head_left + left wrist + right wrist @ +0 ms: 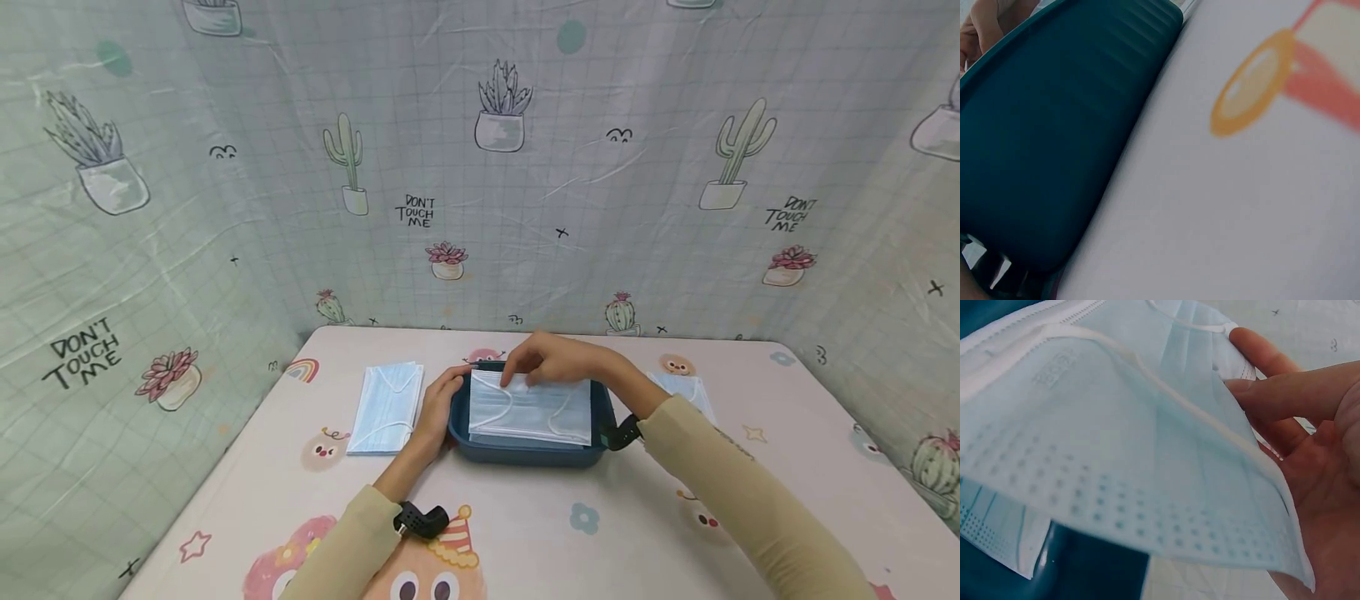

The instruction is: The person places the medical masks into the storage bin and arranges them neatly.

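A dark blue plastic basket [525, 456] stands in the middle of the table with light blue face masks in it. My left hand [438, 408] holds the basket at its left side, fingers at the rim. Above the basket, my right hand [558, 358] pinches the far edge of a pleated face mask [536, 408] between thumb and fingers. In the right wrist view this mask [1122, 437] bends, its white ear loop lying across it. Another mask [1000, 528] shows below it inside the basket. The left wrist view shows mostly the basket's outer wall [1066, 125].
Folded face masks [386, 408] lie on the table left of the basket. More masks [686, 392] lie to its right, partly hidden by the right arm. The table [600, 550] has a printed cartoon cover, and a patterned curtain [465, 175] hangs behind it.
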Demonstrator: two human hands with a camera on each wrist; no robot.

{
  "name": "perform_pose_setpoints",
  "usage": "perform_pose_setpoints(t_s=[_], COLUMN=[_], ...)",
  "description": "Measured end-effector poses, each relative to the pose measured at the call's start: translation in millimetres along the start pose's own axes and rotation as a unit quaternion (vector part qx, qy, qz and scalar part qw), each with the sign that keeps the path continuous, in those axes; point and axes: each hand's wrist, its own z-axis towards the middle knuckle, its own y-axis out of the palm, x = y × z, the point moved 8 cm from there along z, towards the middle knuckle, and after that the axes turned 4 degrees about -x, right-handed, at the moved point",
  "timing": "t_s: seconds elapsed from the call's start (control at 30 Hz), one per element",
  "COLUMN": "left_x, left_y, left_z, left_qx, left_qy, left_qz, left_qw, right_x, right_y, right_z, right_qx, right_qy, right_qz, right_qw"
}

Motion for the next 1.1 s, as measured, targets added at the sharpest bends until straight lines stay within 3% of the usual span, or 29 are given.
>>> perform_pose_setpoints(t_s=[0.47,0.7,1.1], left_x=[0.0,1.3,2.7], left_y=[-1.9,0.7,2.0], left_z=[0.0,0.7,0.3], left_qx=[0.001,-0.004,-0.008], left_qy=[0.003,0.008,0.013], left_qz=[0.011,0.014,0.008], left_qw=[0.9999,0.9999,0.9998], right_x=[22.4,34.0,47.4], right_y=[15.7,14.3,11.8], right_z=[16.7,20.9,24.2], right_qx=[-0.064,-0.055,-0.032], right_qy=[0.007,0.021,0.095], right_qz=[0.054,0.028,-0.038], right_qw=[0.996,0.998,0.994])
